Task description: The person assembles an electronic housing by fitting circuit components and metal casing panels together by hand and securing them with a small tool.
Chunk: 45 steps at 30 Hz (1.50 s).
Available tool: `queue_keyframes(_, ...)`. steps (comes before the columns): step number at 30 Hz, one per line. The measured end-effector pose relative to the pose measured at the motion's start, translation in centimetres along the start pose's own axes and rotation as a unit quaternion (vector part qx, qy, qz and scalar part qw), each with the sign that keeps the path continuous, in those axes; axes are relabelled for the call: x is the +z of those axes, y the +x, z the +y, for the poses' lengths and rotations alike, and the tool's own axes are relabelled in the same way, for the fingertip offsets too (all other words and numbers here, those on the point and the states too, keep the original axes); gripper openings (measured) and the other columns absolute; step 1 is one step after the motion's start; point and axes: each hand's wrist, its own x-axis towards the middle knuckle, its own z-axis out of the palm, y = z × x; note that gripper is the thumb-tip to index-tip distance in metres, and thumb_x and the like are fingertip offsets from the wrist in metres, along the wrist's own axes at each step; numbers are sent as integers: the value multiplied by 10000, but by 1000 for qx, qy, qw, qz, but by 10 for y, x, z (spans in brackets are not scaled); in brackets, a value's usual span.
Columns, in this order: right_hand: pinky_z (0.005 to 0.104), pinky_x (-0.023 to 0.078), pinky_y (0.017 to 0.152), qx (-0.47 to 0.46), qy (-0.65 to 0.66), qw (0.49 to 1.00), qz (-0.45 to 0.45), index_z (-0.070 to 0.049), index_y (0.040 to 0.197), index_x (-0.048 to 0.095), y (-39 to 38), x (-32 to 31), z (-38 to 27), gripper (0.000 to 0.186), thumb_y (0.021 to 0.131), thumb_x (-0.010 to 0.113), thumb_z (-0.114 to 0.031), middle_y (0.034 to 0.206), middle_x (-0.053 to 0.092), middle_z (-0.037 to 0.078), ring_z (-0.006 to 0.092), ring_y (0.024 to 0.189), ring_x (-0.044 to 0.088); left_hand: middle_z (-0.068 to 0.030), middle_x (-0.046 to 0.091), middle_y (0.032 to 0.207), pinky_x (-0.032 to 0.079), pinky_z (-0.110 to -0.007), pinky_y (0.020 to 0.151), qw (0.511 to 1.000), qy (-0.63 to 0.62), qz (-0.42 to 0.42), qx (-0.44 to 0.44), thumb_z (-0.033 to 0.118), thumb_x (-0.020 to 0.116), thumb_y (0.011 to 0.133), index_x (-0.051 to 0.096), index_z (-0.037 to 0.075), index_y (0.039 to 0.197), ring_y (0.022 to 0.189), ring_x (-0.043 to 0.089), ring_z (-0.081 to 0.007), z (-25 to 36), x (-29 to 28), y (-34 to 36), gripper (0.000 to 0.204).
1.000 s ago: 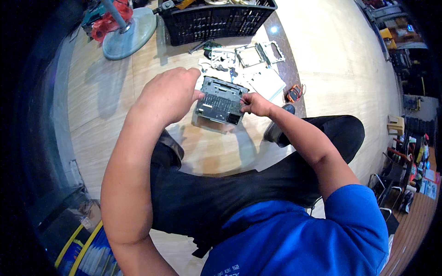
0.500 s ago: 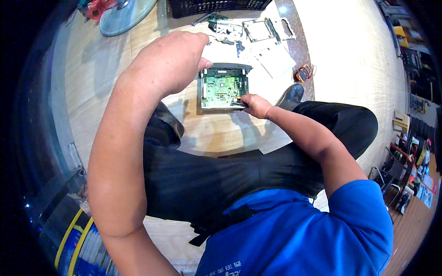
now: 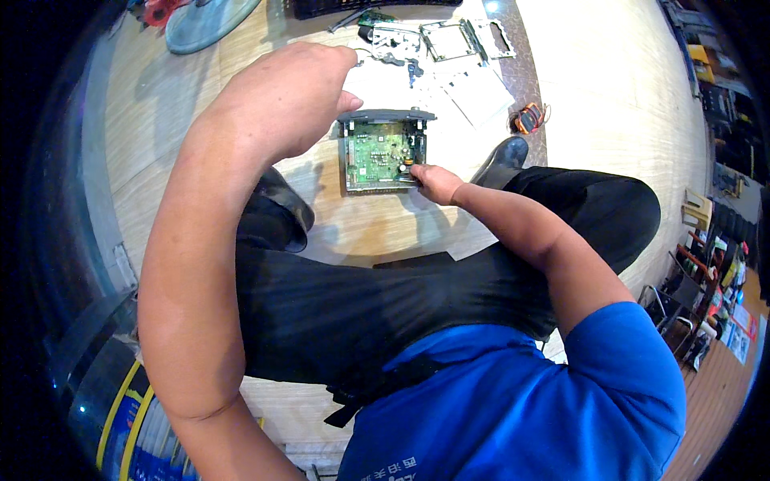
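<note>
An open-topped electronic unit (image 3: pixel 383 191) shows a green circuit board (image 3: pixel 373 152) inside a metal case. A dark front panel (image 3: pixel 385 115) runs along its far side. My right hand (image 3: pixel 438 185) is closed on the case's near right corner, with the thumb at the rim beside small components. At the far left corner, my left hand (image 3: pixel 309 96) is bent over with its thumb stretched toward the end of the front panel. Its other fingers are hidden behind the hand, so I cannot tell whether it touches the panel.
Beyond the unit lie metal frames (image 3: pixel 447 42), a white plate (image 3: pixel 475 98) and small loose parts. An orange and black meter (image 3: pixel 529 119) is at the right, past my shoe (image 3: pixel 504 162). A black crate (image 3: pixel 377 6) and a round blue-grey base (image 3: pixel 207 26) stand farther off.
The unit looks slightly tilted, with more of its near wall and front panel's top showing. Both hands keep about the same places on or beside it. The whole view has shifted a little.
</note>
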Motion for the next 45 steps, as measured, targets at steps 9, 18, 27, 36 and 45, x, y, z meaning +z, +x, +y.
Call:
queue_keyframes(9,495,527,947,-49,-40,997,-39,-12,1089,621,-3,-40,-17,314,799,720,-80,1126,648,226,410,1107,637,-243,680,1247,503,-476,1016,1000,-8,-19,-5,249,689,964,621,21,1329,1185,633,-412,2,-1,0,436)
queue_keyframes(18,459,559,852,-38,-92,988,121,-12,1139,656,-65,-249,-115,255,936,705,-159,1036,710,211,397,965,693,-234,673,1257,500,-471,1011,1000,-8,-20,11,218,698,947,618,14,1311,1175,629,-419,-1,5,-7,425)
queue_keyframes(27,484,544,797,-117,-170,971,120,-63,1196,609,-103,-286,-152,355,870,739,-116,1042,673,165,409,938,673,-230,679,1193,510,-478,961,999,-27,39,21,165,725,907,626,1,1267,1122,634,-423,-9,19,-17,408)
queue_keyframes(36,416,570,767,-55,-260,960,-91,-20,1254,592,-129,-289,-170,488,832,767,-192,1022,628,125,312,945,679,-198,678,1182,513,-461,931,999,-39,22,-7,112,738,879,624,25,1278,1080,642,-412,-8,19,-9,424)
queue_keyframes(45,385,568,758,-92,-261,952,-133,16,1283,584,-135,-289,-174,535,831,768,-201,987,610,117,285,921,672,-208,678,1203,519,-467,934,999,-41,17,14,118,732,886,624,9,1278,1090,643,-418,-6,16,0,421)
